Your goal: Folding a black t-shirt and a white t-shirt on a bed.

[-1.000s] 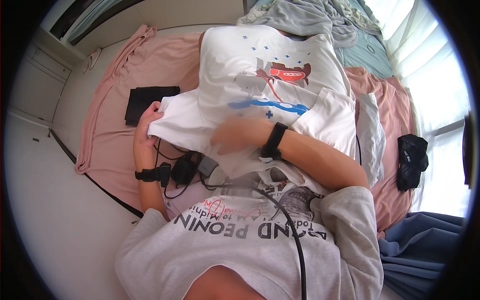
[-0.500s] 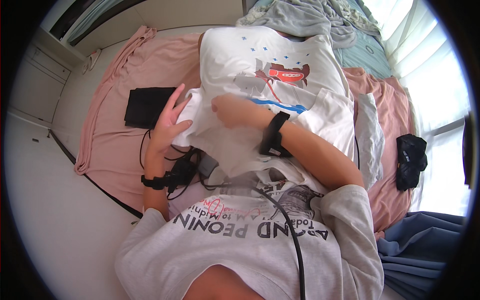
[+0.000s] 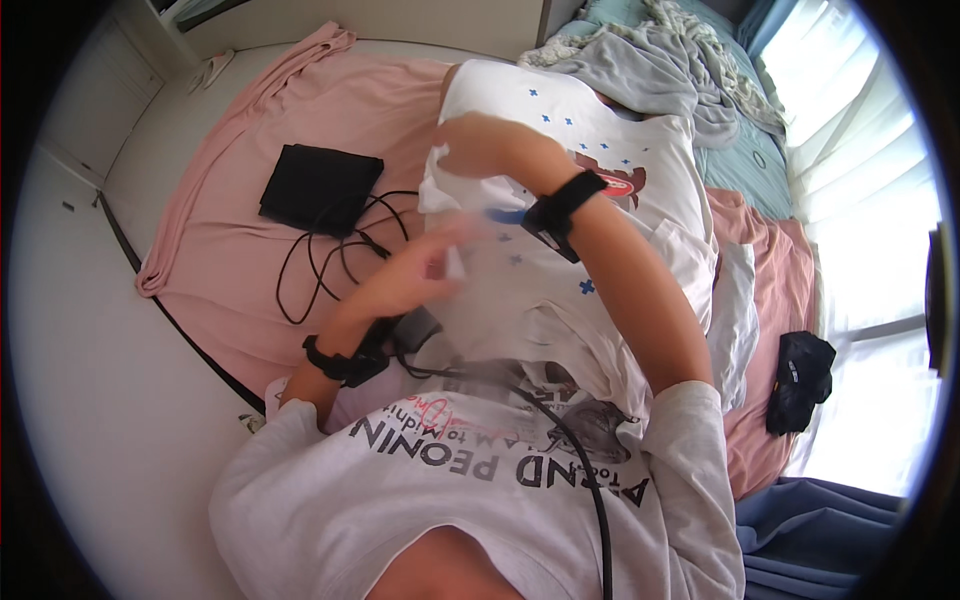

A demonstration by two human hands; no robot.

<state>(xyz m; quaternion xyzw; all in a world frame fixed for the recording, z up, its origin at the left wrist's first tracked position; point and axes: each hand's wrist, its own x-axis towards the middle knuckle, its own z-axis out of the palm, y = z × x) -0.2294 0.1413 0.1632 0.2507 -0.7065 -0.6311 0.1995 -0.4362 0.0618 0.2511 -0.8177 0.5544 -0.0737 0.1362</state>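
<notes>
A white printed T-shirt (image 3: pixel 560 300) with blue crosses and a brown and red picture lies spread in front of me, its near part rumpled. My right hand (image 3: pixel 480 146), smeared by motion, is closed at its far left edge, with a bit of white cloth sticking out beside the fingers. Nearer to me, my left hand (image 3: pixel 425 268) is curled at the left side of the shirt. A fold of white fabric shows between its thumb and blurred fingers. Both wrists wear black straps, and my right forearm crosses over the shirt and hides part of the print.
Under everything lies a pink sheet (image 3: pixel 230 200). On the left are a folded black item (image 3: pixel 322 188) and black cables (image 3: pixel 318 275). A black bundle (image 3: pixel 800 380) sits at the right by sheer curtains (image 3: pixel 850 200). A grey blanket (image 3: pixel 640 70) is heaped at the far side.
My right hand has moved away from me with cloth, toward the far left edge. My left hand has swung right and its spread fingers have curled in. The view has shifted slightly.
</notes>
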